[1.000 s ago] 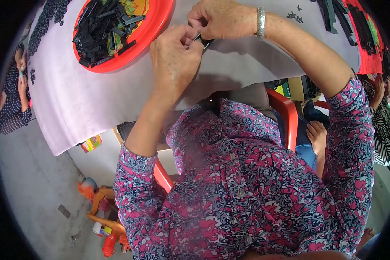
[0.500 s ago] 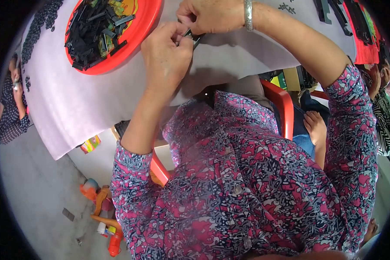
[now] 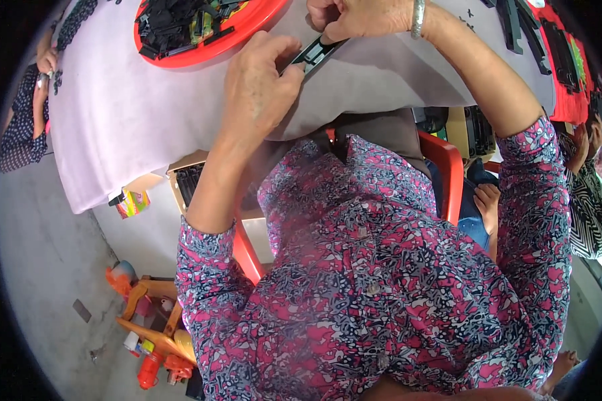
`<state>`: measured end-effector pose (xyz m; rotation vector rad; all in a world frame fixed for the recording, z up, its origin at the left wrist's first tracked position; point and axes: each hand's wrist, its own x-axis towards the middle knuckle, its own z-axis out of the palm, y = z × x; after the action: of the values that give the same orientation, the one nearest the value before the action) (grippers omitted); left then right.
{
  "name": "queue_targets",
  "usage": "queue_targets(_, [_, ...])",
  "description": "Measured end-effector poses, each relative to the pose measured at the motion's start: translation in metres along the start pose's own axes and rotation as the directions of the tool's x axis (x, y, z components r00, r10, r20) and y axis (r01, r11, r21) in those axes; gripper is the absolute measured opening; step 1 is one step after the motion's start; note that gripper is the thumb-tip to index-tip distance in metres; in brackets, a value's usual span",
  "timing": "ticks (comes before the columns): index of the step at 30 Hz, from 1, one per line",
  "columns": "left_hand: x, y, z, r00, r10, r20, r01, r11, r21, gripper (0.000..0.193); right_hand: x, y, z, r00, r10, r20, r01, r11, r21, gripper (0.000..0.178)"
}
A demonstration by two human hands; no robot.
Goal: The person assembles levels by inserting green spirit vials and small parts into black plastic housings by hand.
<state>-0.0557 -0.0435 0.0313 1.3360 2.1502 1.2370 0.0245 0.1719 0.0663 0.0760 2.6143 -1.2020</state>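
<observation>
Between the fingers of both hands, just above the near edge of the desk (image 3: 147,113), a narrow black strip (image 3: 314,53) runs slantwise, its long axis rising from the left hand (image 3: 257,87) up toward the right hand (image 3: 357,17). Each hand pinches one end, fingers closed on it; the left hand holds the lower, nearer end. Beyond the left fingers sits a red tray (image 3: 227,37) of black parts.
</observation>
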Motion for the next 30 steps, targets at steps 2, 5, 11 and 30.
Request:
queue_targets(2, [-0.001, 0.002, -0.003, 0.999, -0.033, 0.005, 0.033, 0.999, 0.011, 0.021, -0.001, -0.023, -0.002, 0.996, -0.016, -0.086, -0.005, 0.973, -0.232, 0.007])
queue_targets(5, [0.0, -0.004, -0.001, 0.998, -0.054, 0.028, 0.052, 0.997, 0.06, 0.02, 0.003, -0.018, 0.013, 0.99, -0.084, -0.113, 0.057, 0.973, -0.224, 0.01])
queue_targets(11, [0.002, -0.004, 0.006, 0.999, -0.046, -0.011, 0.046, 0.993, 0.109, 0.02, 0.009, 0.003, 0.02, 0.996, -0.067, -0.065, 0.067, 0.998, -0.002, 0.011])
queue_targets(30, [-0.001, -0.009, 0.018, 0.994, -0.054, -0.098, 0.053, 0.999, -0.014, 0.015, 0.005, -0.015, 0.024, 0.993, 0.093, -0.076, -0.096, 0.995, -0.03, 0.011])
